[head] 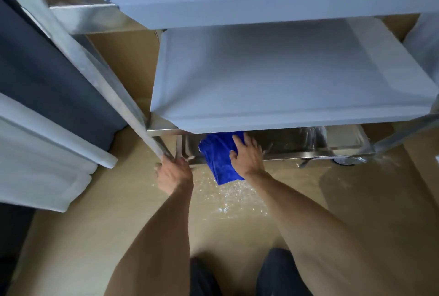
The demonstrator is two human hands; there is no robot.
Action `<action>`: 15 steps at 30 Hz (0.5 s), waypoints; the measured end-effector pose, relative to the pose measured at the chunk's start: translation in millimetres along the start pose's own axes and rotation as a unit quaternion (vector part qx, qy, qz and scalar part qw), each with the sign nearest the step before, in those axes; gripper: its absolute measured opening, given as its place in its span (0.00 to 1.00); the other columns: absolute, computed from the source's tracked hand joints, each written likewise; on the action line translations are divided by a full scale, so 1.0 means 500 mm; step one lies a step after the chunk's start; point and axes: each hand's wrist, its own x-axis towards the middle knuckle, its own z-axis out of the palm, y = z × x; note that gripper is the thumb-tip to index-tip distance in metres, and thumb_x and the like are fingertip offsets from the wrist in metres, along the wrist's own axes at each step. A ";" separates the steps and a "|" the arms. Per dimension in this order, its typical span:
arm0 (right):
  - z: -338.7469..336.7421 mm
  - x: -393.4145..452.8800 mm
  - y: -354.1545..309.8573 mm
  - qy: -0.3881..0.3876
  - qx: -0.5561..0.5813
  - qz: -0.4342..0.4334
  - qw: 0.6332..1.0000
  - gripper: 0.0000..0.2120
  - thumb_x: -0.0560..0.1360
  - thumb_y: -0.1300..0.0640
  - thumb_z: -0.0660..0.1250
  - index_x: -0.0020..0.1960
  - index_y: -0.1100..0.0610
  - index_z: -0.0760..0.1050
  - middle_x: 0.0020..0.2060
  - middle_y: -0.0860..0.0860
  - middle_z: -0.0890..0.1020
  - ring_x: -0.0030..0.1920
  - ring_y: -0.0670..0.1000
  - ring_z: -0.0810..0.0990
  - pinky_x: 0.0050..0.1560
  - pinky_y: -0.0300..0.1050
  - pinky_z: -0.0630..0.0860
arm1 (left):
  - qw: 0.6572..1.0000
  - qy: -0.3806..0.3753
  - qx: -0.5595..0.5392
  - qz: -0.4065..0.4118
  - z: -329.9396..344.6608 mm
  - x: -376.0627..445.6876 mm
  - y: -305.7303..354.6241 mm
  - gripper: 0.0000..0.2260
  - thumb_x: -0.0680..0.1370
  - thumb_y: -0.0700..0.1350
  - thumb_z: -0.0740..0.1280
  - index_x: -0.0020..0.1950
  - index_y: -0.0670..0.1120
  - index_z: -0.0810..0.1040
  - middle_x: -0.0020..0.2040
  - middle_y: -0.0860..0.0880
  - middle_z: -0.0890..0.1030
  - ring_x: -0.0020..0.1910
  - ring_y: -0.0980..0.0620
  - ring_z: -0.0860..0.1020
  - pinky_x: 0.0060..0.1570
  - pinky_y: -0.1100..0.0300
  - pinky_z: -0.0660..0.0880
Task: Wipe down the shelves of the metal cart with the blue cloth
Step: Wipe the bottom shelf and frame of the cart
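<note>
Head view: metal cart [285,77] seen from above, upper shelves under pale film. Right hand [247,155] lies flat, fingers spread, pressing blue cloth [217,155] on bottom shelf [308,146], near its left end; cloth's near edge hangs over shelf rim toward floor [118,212]. Left hand [173,172] grips cart's near-left post [99,70] low down, fingers curled round it. Wheel [344,160] shows below shelf, right.
</note>
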 end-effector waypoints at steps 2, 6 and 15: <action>0.018 0.018 -0.013 -0.006 -0.032 -0.034 0.999 0.28 0.82 0.48 0.55 0.80 0.51 0.56 0.79 0.60 0.54 0.79 0.60 0.52 0.76 0.57 0.54 | 0.998 0.038 -0.044 0.004 -0.008 0.016 -0.015 0.17 0.78 0.60 0.60 0.56 0.48 0.64 0.50 0.44 0.73 0.44 0.44 0.77 0.48 0.47 0.78; 0.062 0.067 -0.039 -0.039 -0.084 -0.033 0.995 0.30 0.82 0.41 0.49 0.81 0.45 0.46 0.80 0.61 0.47 0.80 0.60 0.44 0.76 0.60 0.49 | 0.996 0.037 -0.067 0.037 -0.009 0.053 -0.012 0.13 0.83 0.55 0.54 0.53 0.46 0.64 0.48 0.41 0.79 0.44 0.41 0.78 0.48 0.47 0.77; 0.183 0.064 -0.159 -0.027 -0.148 -0.109 0.983 0.36 0.80 0.34 0.48 0.80 0.45 0.37 0.79 0.63 0.42 0.79 0.64 0.42 0.76 0.63 0.46 | 0.995 0.044 -0.027 0.088 0.005 0.080 -0.026 0.13 0.84 0.51 0.55 0.55 0.40 0.67 0.49 0.36 0.81 0.48 0.35 0.79 0.42 0.52 0.66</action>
